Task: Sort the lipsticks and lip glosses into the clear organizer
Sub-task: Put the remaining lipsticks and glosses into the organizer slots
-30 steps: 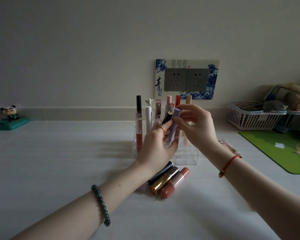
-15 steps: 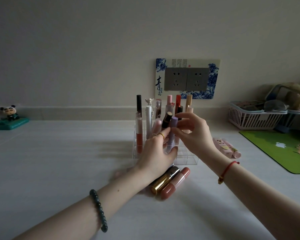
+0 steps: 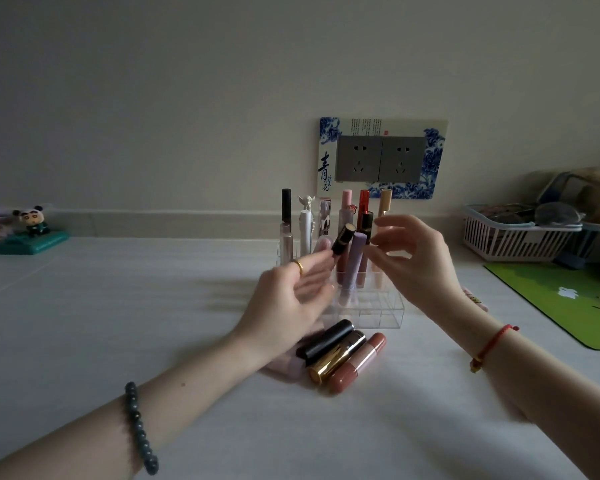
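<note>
The clear organizer (image 3: 381, 311) stands mid-table with several tall lip glosses upright in its back rows. A lilac tube (image 3: 358, 261) stands slightly tilted in a front-middle cell. My left hand (image 3: 291, 299) pinches a black lipstick with a gold end (image 3: 343, 240), held tilted just left of the lilac tube; a pale pink tube (image 3: 323, 244) also shows at its fingertips. My right hand (image 3: 413, 265) hovers right of the lilac tube, fingers loosely spread, holding nothing. A black lipstick (image 3: 329, 341), a gold one (image 3: 338, 356) and a rose one (image 3: 359, 363) lie in front of the organizer.
A pale pink item (image 3: 284, 368) lies partly under my left wrist. More pink tubes (image 3: 475, 299) peek out behind my right wrist. A white basket (image 3: 513, 242) and green mat (image 3: 568, 299) are at the right, a panda figure (image 3: 32, 223) far left.
My right hand lowered the lilac tube into the organizer and let go of it, then drew back to the right. My left hand kept hold of the black lipstick.
</note>
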Demonstrator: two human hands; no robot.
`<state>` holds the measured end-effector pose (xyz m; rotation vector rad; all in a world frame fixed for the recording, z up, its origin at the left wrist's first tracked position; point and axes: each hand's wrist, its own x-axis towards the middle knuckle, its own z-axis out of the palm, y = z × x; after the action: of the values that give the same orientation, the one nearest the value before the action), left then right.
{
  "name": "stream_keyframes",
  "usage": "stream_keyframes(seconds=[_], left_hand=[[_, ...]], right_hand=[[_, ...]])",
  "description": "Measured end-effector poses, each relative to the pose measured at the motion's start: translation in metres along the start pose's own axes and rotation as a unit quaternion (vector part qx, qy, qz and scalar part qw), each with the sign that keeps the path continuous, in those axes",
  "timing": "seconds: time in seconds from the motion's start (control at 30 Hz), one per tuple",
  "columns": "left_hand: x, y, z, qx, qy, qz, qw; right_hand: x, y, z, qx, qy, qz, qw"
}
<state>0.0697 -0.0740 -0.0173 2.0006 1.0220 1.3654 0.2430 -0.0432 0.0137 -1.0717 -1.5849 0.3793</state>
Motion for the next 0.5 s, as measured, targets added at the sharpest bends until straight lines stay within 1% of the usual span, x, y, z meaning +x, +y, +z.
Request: stream_keyframes(seconds=[0.1, 0.17, 0.23, 0.37, 0.43, 0.5], left_hand=[[0.0, 0.0, -0.024, 0.006, 0.026, 0.009, 1.0], [-0.001, -0.001, -0.039, 0.004, 0.037, -0.003, 0.999], [-0.004, -0.005, -0.05, 0.013, 0.029, -0.019, 0.999], [-0.018, -0.016, -0.062, 0.079, -0.019, -0.041, 0.996], [-0.026, -0.02, -0.065, 0.123, -0.06, -0.039, 0.99], [-0.033, -0.022, -0.068, 0.16, -0.097, -0.035, 0.982]], right_hand=[[-0.007, -0.012, -0.001, 0.006, -0.008, -0.027, 1.0], [-0.016, -0.02, 0.002, -0.007, -0.047, -0.046, 0.998], [-0.026, -0.028, 0.008, -0.027, -0.11, -0.065, 0.991], [-0.045, -0.036, 0.029, -0.103, -0.233, -0.12, 0.96], [-0.052, -0.034, 0.039, -0.146, -0.273, -0.144, 0.94], [-0.057, -0.032, 0.047, -0.154, -0.298, -0.16, 0.928]])
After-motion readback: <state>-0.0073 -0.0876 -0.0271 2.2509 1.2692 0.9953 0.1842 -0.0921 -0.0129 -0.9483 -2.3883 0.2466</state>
